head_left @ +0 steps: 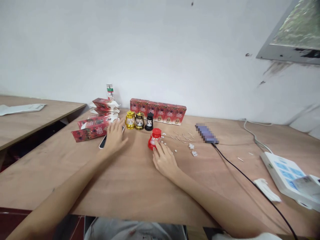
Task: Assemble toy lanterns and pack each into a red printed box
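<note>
My left hand (115, 136) is open, its fingers spread over a phone (102, 142) and the edge of the flattened red printed boxes (88, 132). My right hand (165, 160) has its fingers closed against a small red lantern (156, 133), which stands on the table. Part of the lantern's lower body is hidden by those fingers. Behind it, three more small lanterns stand in a row: a gold one (130, 120), a bronze one (139, 121) and a black one (149, 122).
Several upright red boxes (162, 111) line the wall. Thin wire pieces (183, 137) and small white parts (191, 146) lie right of the red lantern. Farther right are a cabled phone (207, 133) and a white power strip (285, 170). A bottle (110, 91) stands back left.
</note>
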A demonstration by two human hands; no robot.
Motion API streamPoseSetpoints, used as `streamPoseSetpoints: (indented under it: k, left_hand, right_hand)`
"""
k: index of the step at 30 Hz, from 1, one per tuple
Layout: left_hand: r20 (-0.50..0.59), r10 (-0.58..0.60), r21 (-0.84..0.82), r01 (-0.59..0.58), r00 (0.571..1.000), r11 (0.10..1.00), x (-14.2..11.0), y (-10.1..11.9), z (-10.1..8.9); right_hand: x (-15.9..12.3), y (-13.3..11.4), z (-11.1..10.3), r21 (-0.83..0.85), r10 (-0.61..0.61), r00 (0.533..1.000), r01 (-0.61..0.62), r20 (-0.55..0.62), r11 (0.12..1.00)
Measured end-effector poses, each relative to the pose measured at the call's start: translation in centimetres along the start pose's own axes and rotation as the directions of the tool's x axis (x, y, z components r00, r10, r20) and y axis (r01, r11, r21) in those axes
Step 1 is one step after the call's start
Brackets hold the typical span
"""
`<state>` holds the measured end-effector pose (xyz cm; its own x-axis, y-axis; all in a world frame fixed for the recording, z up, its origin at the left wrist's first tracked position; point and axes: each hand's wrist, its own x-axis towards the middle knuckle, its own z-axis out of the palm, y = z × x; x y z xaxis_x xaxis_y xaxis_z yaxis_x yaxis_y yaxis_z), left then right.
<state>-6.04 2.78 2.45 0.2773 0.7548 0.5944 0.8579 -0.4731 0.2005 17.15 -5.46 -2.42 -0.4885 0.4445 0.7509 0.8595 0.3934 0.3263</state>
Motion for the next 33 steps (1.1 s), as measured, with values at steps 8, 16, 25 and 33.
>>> streamPoseSetpoints:
  k: [8, 16, 25, 33]
  left_hand:
    - [-0.043, -0.173, 0.296, 0.178, 0.984, 0.938, 0.4, -5.2, -1.8]
    - [-0.058, -0.061, 0.304, 0.075, 0.996, 0.95, 1.0, -4.3, -2.5]
    - [-0.006, 0.288, -0.243, -0.281, 0.957, 0.928, 0.1, -2.0, -4.3]
    - [-0.024, 0.293, -0.566, -0.255, 0.956, 0.784, -2.0, 0.2, -2.8]
  right_hand:
    - [0.1, 0.0, -0.6, 0.055, -0.08, 0.992, 0.085, -0.098, 0.995]
    - [-0.1, -0.1, -1.0, 0.203, -0.085, 0.99, 0.106, -0.11, 0.974]
    - [0.3, 0.0, -1.5, 0.358, 0.022, 0.975, 0.06, -0.22, 0.932]
    - [0.5, 0.0, -1.5, 0.376, -0.087, 0.945, 0.21, -0.317, 0.902]
